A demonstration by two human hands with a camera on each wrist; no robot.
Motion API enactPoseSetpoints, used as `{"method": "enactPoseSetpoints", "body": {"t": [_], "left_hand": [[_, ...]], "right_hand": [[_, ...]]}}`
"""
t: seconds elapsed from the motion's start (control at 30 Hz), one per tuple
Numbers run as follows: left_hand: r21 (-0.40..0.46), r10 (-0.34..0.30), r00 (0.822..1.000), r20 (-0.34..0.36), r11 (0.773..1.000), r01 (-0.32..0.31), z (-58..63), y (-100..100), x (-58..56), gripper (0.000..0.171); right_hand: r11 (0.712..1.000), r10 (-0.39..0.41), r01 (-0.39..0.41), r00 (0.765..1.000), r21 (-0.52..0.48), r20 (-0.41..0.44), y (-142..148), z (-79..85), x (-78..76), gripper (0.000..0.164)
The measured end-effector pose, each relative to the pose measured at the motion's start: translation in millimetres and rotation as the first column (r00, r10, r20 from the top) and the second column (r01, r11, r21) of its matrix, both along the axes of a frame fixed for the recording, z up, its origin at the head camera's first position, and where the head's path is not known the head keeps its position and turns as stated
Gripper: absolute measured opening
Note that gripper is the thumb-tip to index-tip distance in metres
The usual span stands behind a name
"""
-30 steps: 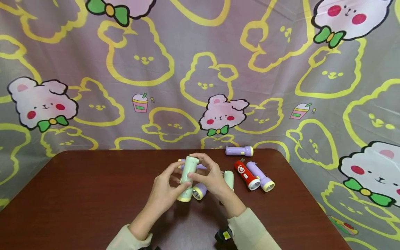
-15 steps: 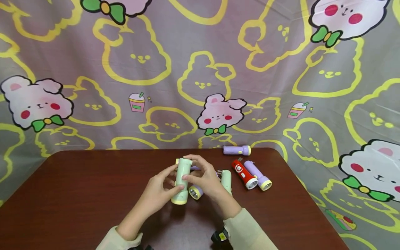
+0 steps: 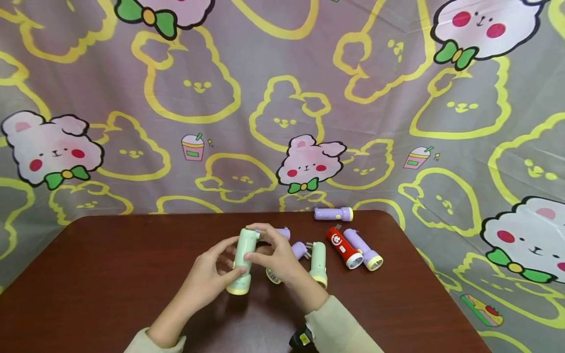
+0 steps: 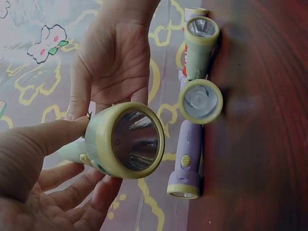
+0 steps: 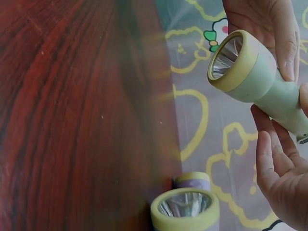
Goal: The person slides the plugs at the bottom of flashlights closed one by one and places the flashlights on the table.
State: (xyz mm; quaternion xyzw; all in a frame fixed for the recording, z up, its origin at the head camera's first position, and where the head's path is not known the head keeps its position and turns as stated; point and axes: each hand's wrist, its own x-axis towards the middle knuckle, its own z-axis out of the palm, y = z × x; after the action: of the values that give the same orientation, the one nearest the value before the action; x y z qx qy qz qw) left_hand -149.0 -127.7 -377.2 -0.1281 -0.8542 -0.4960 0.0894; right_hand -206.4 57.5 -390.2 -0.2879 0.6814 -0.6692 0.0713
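Both hands hold one pale green flashlight (image 3: 243, 252) with a yellow rim, its lens end pointing down over the table. My left hand (image 3: 205, 277) grips it near the flared head, thumb across the front. Around the upper end curl the fingers of my right hand (image 3: 278, 255), with the thumb on the barrel. In the left wrist view the lens of this flashlight (image 4: 103, 139) faces the camera. Behind the right hand lie two purple flashlights, one (image 3: 282, 234) partly covered and another (image 3: 299, 250) with metal plug prongs showing. A second green flashlight (image 3: 319, 260) lies beside the right wrist.
On the right of the brown table (image 3: 110, 274) a red flashlight (image 3: 340, 242) lies against a purple flashlight (image 3: 364, 249). Another purple flashlight (image 3: 328, 214) lies at the back edge. A patterned curtain (image 3: 238, 132) hangs behind the table.
Both hands have carried the green flashlight to the left and slightly toward the person. More of the purple and green flashlights behind the right hand now shows.
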Motion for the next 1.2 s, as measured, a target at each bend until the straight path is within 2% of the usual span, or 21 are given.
{"method": "enactPoseSetpoints", "body": {"t": [0.33, 0.47, 0.67, 0.77, 0.93, 1.2], "left_hand": [[-0.014, 0.048, 0.999, -0.022, 0.999, -0.048, -2.0, -13.2, 2.4, 0.06], [-0.033, 0.074, 0.997, -0.025, 0.997, -0.075, -1.7, -18.8, 3.4, 0.06], [-0.068, 0.099, 0.995, -0.034, 0.993, -0.101, -4.4, -26.2, 6.2, 0.06], [-0.089, 0.103, 0.994, -0.036, 0.99, -0.105, -6.1, -29.0, 7.4, 0.06], [-0.144, 0.109, 0.993, -0.042, 0.983, -0.114, -7.5, -35.5, 8.8, 0.06], [-0.233, 0.139, 0.99, -0.035, 0.962, -0.144, -6.6, -48.2, 9.2, 0.061]], "right_hand": [[1.0, 0.03, -0.029, 0.998, 0.01, -0.063, -18.7, 2.1, -4.4, 0.055], [0.999, 0.018, -0.015, 0.996, 0.031, -0.086, -26.0, 0.5, -7.7, 0.053], [0.999, 0.028, -0.024, 0.996, 0.044, -0.083, -34.0, -5.1, -10.1, 0.053], [0.999, 0.027, -0.023, 0.995, 0.048, -0.099, -36.5, -8.8, -11.0, 0.052], [0.995, -0.015, 0.031, 0.987, 0.094, -0.159, -42.0, -12.9, -11.5, 0.052], [0.99, -0.022, 0.042, 0.989, 0.135, -0.148, -58.0, -17.0, -12.5, 0.052]]}}
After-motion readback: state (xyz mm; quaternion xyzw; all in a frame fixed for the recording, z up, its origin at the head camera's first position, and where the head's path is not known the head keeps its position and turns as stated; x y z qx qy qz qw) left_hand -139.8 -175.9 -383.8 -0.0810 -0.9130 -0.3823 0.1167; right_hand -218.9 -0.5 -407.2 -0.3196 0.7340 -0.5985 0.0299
